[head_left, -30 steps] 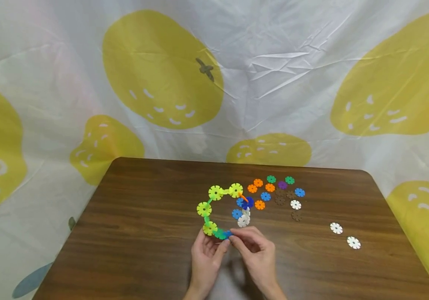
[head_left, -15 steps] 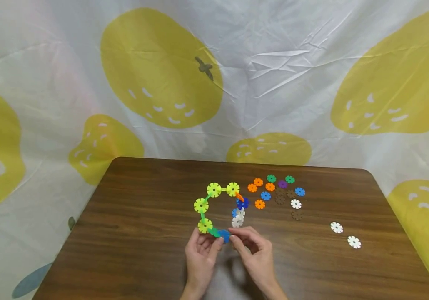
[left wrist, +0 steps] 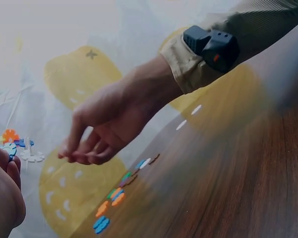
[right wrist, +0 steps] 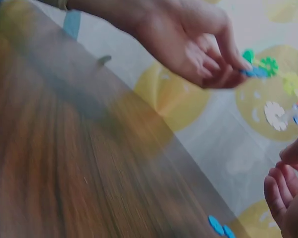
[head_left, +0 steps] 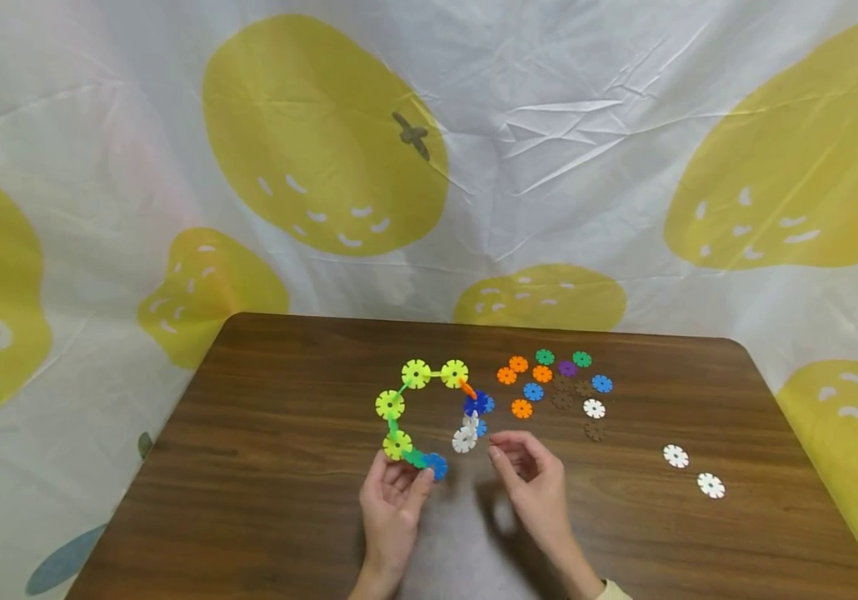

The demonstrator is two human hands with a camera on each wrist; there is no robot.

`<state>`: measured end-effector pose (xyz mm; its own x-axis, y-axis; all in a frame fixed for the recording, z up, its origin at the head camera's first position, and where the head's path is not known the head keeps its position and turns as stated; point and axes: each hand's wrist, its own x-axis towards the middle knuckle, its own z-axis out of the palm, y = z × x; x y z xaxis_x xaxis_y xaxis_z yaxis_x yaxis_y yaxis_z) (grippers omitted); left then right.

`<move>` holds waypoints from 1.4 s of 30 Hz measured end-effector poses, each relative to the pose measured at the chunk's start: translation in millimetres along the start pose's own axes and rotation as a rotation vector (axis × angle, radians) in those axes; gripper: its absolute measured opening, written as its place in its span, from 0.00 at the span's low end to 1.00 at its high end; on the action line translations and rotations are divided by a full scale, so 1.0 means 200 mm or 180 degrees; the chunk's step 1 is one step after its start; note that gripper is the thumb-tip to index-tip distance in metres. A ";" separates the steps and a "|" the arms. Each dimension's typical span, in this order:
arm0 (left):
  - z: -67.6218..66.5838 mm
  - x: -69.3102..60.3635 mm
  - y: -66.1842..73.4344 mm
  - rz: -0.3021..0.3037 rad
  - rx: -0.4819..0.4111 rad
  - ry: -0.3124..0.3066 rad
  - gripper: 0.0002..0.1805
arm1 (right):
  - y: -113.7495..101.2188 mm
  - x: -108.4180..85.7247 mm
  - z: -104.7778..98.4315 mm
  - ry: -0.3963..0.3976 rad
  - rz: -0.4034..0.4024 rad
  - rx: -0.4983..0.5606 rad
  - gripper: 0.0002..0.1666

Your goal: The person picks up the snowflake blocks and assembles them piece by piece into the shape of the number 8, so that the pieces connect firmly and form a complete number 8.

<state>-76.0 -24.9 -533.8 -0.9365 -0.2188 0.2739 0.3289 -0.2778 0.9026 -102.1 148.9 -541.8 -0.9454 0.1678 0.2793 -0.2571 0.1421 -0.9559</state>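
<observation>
An open chain of notched discs hangs above the table, with yellow-green discs (head_left: 390,405), an orange one, a dark blue disc (head_left: 476,403) and a white end disc (head_left: 464,439). My left hand (head_left: 391,512) pinches its other end at a light blue disc (head_left: 436,467), between thumb and fingers; the right wrist view also shows this hand (right wrist: 188,49) at the blue disc (right wrist: 256,72). To the right of the chain, apart from it, is my right hand (head_left: 537,487), fingers loosely bent and nothing visible in them; it spans the left wrist view too (left wrist: 109,119).
Loose discs lie on the brown table (head_left: 286,433) right of the chain: orange (head_left: 522,409), green (head_left: 582,359), purple (head_left: 567,368), blue (head_left: 602,383), brown and white (head_left: 594,408). Two white discs (head_left: 675,456) lie farther right. A fruit-patterned cloth (head_left: 549,208) hangs behind.
My right hand has let go of the blue disc and moved right. My left hand has shifted slightly left with the chain, whose blue end disc now shows more of its face.
</observation>
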 end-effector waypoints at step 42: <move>-0.03 0.00 0.01 -0.0278 0.0052 0.0156 0.13 | 0.34 0.24 0.02 -0.0596 -0.0126 -0.2044 0.22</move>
<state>-74.4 -31.3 -533.6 -0.9544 -0.2400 0.1776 0.2437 -0.2826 0.9278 -165.2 161.5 -593.5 -0.9714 -0.0135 0.2371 -0.1770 0.7068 -0.6849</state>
